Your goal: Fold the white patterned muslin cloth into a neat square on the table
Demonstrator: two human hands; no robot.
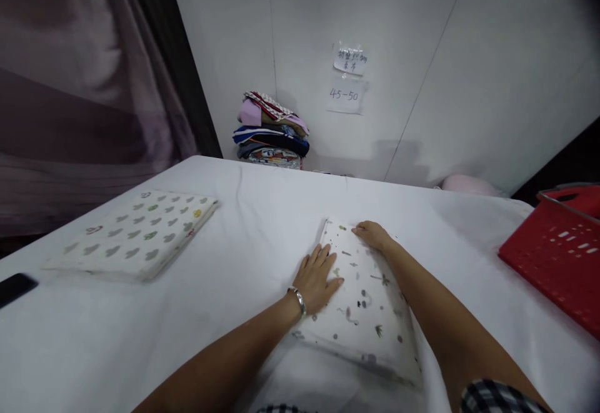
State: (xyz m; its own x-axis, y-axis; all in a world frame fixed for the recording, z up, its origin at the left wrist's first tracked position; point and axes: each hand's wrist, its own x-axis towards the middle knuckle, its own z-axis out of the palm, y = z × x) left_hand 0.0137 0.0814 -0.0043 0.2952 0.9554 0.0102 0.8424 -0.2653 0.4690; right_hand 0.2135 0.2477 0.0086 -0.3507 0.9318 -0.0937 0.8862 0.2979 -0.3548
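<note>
A folded white cloth [360, 313] printed with small plants and figures lies in front of me on the white-covered table. My left hand [316, 282], with a silver bracelet at the wrist, rests flat on its left side with the fingers spread. At the cloth's far right corner, my right hand [372, 235] has its fingers together and curled at the edge, seeming to pinch it; the fingertips are partly hidden. Farther left lies another folded cloth [135, 228], white with rows of grey cloud-like shapes and a few coloured ones. Neither hand touches that one.
A red plastic basket [553, 257] stands at the right. Behind the table's far edge is a stack of folded fabrics [272, 132] against the wall. A dark flat object [16, 289] sits at the left edge. Paper signs [347, 94] hang on the wall; a curtain [84, 88] hangs left.
</note>
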